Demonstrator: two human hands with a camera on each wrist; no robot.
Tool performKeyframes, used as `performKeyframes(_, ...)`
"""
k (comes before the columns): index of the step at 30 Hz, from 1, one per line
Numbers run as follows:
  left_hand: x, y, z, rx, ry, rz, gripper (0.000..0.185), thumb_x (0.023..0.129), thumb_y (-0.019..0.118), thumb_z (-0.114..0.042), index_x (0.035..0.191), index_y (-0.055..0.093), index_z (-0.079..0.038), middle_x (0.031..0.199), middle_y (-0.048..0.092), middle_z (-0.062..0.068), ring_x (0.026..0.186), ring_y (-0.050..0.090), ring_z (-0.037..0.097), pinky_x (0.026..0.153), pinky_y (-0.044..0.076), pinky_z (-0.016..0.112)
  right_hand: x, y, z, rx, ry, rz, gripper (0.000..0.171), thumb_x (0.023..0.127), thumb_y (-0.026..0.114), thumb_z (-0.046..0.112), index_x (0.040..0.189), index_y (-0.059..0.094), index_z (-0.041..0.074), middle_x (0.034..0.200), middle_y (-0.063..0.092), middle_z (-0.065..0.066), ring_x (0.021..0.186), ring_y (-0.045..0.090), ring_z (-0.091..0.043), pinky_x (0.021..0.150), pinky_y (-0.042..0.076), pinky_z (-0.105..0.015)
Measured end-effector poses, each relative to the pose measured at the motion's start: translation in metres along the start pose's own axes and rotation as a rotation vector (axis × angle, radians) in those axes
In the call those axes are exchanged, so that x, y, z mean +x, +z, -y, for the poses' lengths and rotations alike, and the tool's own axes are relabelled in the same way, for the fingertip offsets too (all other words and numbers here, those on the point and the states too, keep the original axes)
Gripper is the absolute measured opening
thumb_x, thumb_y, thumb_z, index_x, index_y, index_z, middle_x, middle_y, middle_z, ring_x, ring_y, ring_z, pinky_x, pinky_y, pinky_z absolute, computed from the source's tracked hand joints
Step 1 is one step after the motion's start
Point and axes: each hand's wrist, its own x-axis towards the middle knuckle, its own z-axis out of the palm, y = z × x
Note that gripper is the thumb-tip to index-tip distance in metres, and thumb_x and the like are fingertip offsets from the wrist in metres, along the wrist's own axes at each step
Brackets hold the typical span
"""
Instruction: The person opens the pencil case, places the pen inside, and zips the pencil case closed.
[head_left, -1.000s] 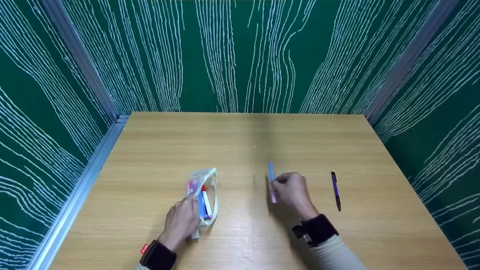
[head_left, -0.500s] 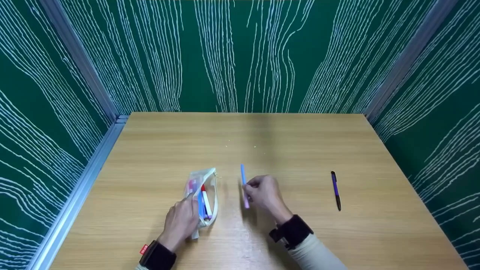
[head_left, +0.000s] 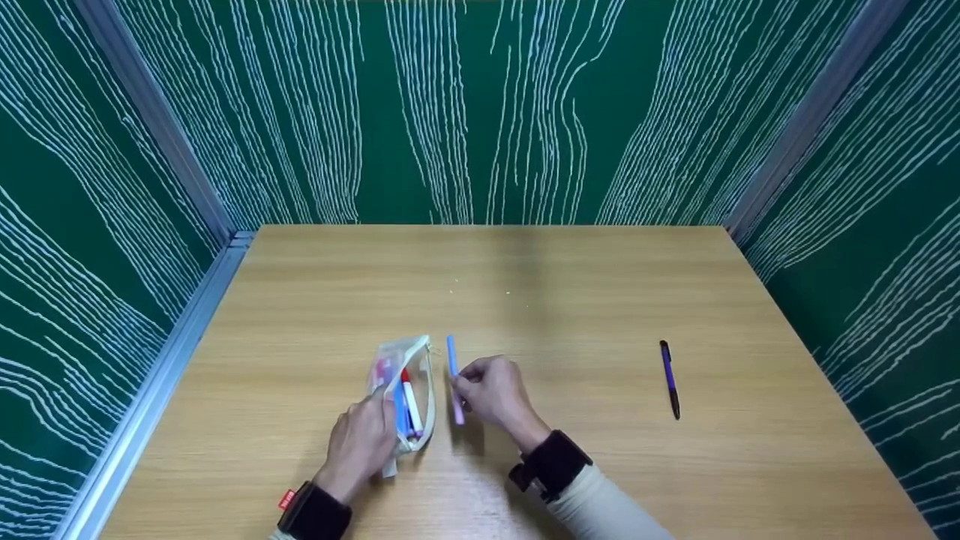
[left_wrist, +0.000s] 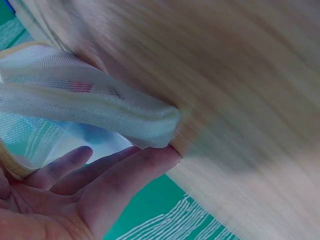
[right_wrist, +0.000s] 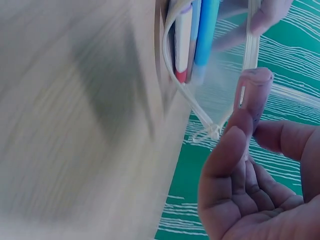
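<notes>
A clear mesh zip pouch with a cream border [head_left: 405, 390] is held down on the light wooden table [head_left: 570, 285] by the left hand [head_left: 364, 442], whose fingers are curled over its near end; in the left wrist view the pouch edge [left_wrist: 100, 107] is seen resting against the fingers [left_wrist: 125, 172], though that view is blurred. Inside the pouch, a white marker with a red end [head_left: 411, 405] and a blue marker [head_left: 400, 409] can be made out; further contents are pinkish and too indistinct to name. A slim light-blue pen with a lilac lower end [head_left: 454, 379] is pinched in the right hand [head_left: 491, 394], just beside the pouch's open side, its middle hidden by the fingers. In the right wrist view the pen cannot be made out clearly behind the thumb [right_wrist: 252, 95]; only the pouch's markers [right_wrist: 192, 35] and zip cord are seen. A dark purple pen [head_left: 670, 379] lies well apart to the right.
</notes>
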Motion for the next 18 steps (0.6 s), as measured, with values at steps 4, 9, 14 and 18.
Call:
performKeyframes(4,0.001,-0.001,0.0,0.0,-0.001,0.004,0.026,0.109,0.042,-0.019,0.102,0.065,-0.007,0.06,0.045,-0.003,0.046,0.044,0.013,0.044,0.039,0.033,0.003,0.006,0.001,-0.003,0.015,0.006,0.006,0.091,0.076,0.011,0.09,0.077,0.005,0.075,0.073,-0.005,0.068,0.073,-0.024,0.064,0.062,-0.039)
performKeyframes(9,0.0,-0.002,0.0,0.008,0.002,0.005,0.027,0.109,0.042,-0.02,0.105,0.065,-0.006,0.061,0.045,-0.002,0.047,0.044,0.014,0.044,0.039,0.033,0.004,0.016,0.001,-0.01,0.017,0.023,0.005,0.091,0.076,0.01,0.087,0.077,0.006,0.072,0.072,-0.003,0.066,0.073,-0.025,0.063,0.061,-0.041)
performKeyframes(14,0.0,0.0,0.001,0.019,0.023,-0.028,0.025,0.108,0.043,-0.018,0.098,0.063,-0.008,0.06,0.042,-0.003,0.048,0.043,0.015,0.044,0.037,0.034,0.004,0.028,0.002,-0.044,-0.029,0.034,0.01,0.09,0.077,0.014,0.083,0.078,0.007,0.068,0.071,0.0,0.062,0.072,-0.024,0.054,0.058,-0.032)
performKeyframes(18,-0.001,0.0,0.001,0.014,0.033,-0.038,0.026,0.108,0.041,-0.018,0.1,0.064,-0.008,0.06,0.042,-0.003,0.047,0.043,0.014,0.042,0.037,0.033,0.003,0.037,0.004,-0.031,-0.043,0.042,0.011,0.091,0.077,0.012,0.081,0.077,0.005,0.066,0.071,-0.001,0.062,0.073,-0.03,0.051,0.058,-0.032)
